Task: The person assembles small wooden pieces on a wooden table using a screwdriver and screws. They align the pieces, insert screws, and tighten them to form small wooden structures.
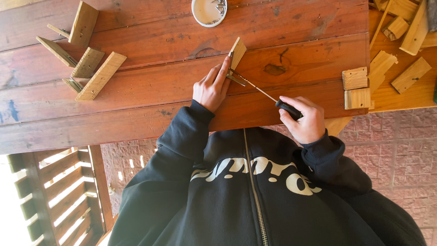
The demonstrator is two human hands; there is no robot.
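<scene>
Left hand [210, 88] pins small wood block [237, 51] to the table [150, 98], fingers pressed on its near end. Right hand [304, 119] fisted around black screwdriver [261, 92] handle, tip at the block. Contact point hidden by fingers; screw not discernible. White dish [208, 12] cropped at top edge.

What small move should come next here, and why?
Probably turn the screwdriver with the right hand. Its tip already seems to sit at the small metal piece, which the left hand pins beside the wood block on the table.
</scene>
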